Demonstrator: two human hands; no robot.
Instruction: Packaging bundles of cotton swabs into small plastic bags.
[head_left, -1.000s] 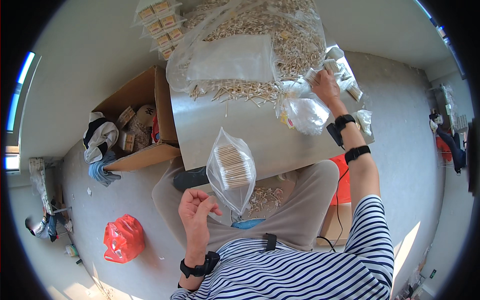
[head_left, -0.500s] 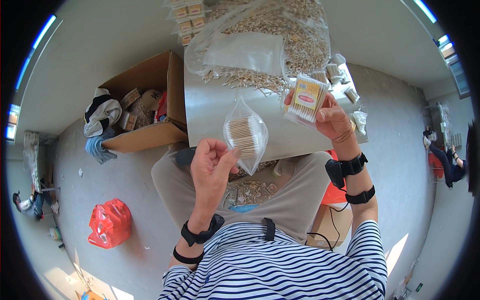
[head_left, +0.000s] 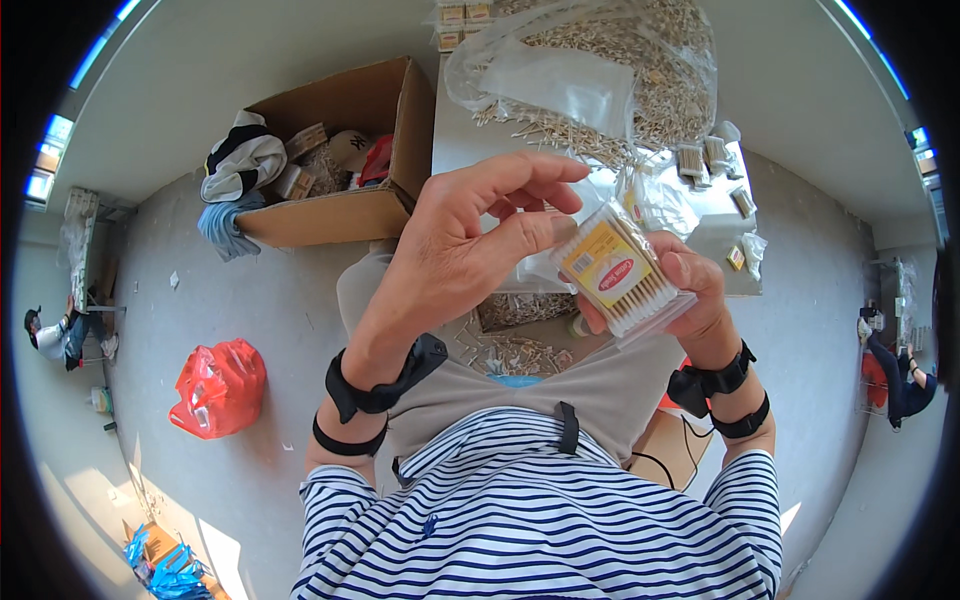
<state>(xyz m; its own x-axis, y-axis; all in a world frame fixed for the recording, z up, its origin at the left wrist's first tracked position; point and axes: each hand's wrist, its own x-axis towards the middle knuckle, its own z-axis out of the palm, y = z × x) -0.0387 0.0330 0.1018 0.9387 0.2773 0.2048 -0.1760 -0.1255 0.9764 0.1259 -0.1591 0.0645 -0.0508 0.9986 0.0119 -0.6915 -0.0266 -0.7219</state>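
Note:
My right hand [head_left: 690, 285] grips a clear bag of cotton swabs [head_left: 616, 272] with a yellow and red label, tilted in front of my lap. My left hand [head_left: 490, 225] is raised at the bag's upper left corner, its thumb and curved fingers apart. The left thumb tip lies at the bag's edge; whether it presses on the film I cannot tell. Behind the hands, a heap of loose cotton swabs [head_left: 660, 85] lies on the metal table [head_left: 462, 150], partly under clear plastic sheeting [head_left: 560, 85].
Small swab packs [head_left: 715, 155] lie along the table's right side. An open cardboard box [head_left: 325, 215] with clothing and packs stands to the left. On the floor sit a red plastic bag [head_left: 220, 388] and, between my legs, loose swabs [head_left: 515, 350]. Other people sit far left and right.
My left hand has moved up and right to the labelled bag; the clear bag of swabs it held no longer shows in it. My right hand has brought the labelled bag lower and nearer.

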